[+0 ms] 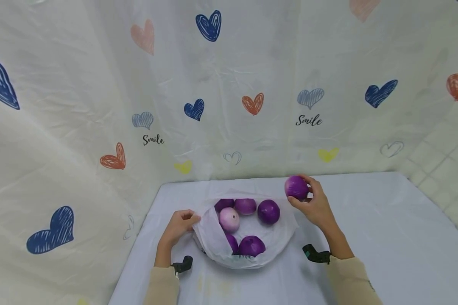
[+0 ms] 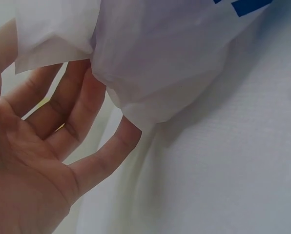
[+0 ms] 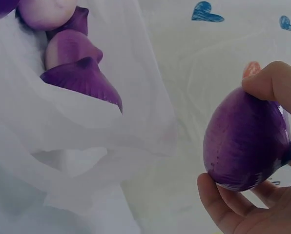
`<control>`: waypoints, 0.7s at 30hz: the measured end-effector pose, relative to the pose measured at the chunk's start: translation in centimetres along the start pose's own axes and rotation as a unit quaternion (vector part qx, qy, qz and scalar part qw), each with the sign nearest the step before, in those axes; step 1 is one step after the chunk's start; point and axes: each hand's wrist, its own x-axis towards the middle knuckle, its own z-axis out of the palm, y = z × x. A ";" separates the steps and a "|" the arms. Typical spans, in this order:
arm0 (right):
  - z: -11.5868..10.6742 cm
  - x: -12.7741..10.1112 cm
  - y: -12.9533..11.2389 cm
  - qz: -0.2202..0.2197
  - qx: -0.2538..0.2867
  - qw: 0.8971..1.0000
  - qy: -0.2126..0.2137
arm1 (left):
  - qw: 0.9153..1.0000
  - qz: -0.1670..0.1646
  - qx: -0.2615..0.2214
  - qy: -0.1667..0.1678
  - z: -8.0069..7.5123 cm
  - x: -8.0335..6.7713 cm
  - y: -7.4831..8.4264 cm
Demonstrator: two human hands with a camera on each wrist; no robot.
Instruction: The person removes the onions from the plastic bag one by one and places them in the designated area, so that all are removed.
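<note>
A pale, crinkled plastic sheet (image 1: 252,63) hangs as a backdrop on the far side and wraps round to the left, creased in long soft folds. It is printed with scribbled hearts: dark blue ones (image 1: 209,25), orange-red ones (image 1: 252,103), faint pink, grey-blue and small yellow ones (image 1: 327,154), and the word "Smile" in black script (image 1: 308,120) appears twice. In front of it stands a table covered by a smooth white cloth (image 1: 385,237), its back edge meeting the sheet. At the far right, a wall of cream square tiles (image 1: 448,163) shows beyond the sheet. The light is even and soft, with only faint shadows.
</note>
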 end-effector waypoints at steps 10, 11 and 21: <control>-1.0 0.1 1.6 0.014 -0.020 1.000 0.004 | 1.000 -0.003 -0.005 0.006 0.2 0.1 0.0; -1.1 0.1 1.7 0.017 -0.022 1.000 0.004 | 1.000 -0.003 -0.007 0.005 0.2 0.1 0.0; -1.9 0.1 3.8 0.052 -0.040 0.998 -0.003 | 1.000 -0.014 -0.009 0.005 0.2 0.1 -0.4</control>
